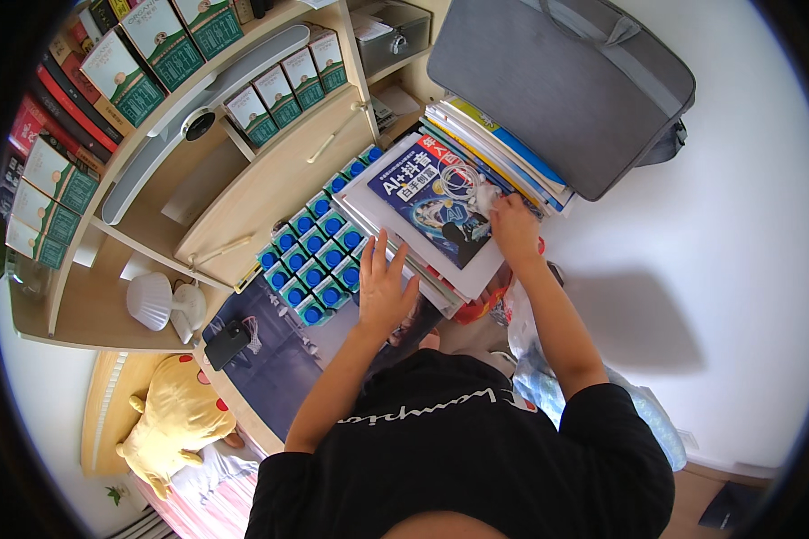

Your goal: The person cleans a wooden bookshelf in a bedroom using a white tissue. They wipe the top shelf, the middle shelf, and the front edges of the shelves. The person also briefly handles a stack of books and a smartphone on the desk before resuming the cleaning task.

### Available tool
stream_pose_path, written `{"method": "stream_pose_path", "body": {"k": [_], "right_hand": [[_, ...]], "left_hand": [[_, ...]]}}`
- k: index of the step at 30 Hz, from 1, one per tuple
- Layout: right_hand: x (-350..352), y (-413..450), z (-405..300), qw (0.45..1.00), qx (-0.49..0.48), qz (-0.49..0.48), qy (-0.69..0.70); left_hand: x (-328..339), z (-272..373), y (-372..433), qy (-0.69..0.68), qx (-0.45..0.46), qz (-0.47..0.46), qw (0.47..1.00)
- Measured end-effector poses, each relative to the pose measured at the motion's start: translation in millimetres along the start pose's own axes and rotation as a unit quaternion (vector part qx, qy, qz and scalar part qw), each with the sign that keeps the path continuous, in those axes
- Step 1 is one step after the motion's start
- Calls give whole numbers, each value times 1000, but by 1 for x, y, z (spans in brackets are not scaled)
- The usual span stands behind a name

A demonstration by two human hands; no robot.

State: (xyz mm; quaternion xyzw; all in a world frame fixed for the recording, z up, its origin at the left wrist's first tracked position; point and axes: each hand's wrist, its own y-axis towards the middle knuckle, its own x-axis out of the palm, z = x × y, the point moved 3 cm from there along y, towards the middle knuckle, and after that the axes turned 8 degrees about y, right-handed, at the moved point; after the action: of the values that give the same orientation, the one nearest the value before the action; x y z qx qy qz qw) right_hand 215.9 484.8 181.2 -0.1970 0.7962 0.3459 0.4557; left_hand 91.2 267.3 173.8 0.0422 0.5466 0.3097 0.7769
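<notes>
My right hand (516,228) is at the right side of a stack of books, its fingertips gripping a small white bundle at the end of a coiled white cable (460,180). Under the cable lies a dark blue paperback book (421,195) with a printed cover, on top of white sheets (475,273). My left hand (385,290), fingers spread and holding nothing, hovers by the stack's left edge. It partly covers the nearest of several green-and-white cartons with blue caps (313,276), grouped in rows on the desk.
A grey laptop bag (553,81) stands behind more stacked books and papers (505,158). Shelves at left hold boxes (155,40), books and a white fan-like device (152,301). A black phone (228,345) rests on the dark desk mat (270,364). Plastic bags (536,364) sit beside me.
</notes>
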Motion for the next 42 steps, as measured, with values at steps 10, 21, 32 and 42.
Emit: {"method": "stream_pose_path", "body": {"k": [10,21,32,42], "right_hand": [[86,74,-92,980,-192,-35,31],[75,46,-113,959,-251,-50,126],[-33,-11,-37,988,-104,-13,116],[-52,101,8,990,-33,54,-126]], "left_hand": [[-11,-6,-3,4,-37,-5,999],[-8,-22,-10,4,-44,5,999],[-2,-11,14,-50,17,11,999],[8,-12,31,-59,48,-16,997]]}}
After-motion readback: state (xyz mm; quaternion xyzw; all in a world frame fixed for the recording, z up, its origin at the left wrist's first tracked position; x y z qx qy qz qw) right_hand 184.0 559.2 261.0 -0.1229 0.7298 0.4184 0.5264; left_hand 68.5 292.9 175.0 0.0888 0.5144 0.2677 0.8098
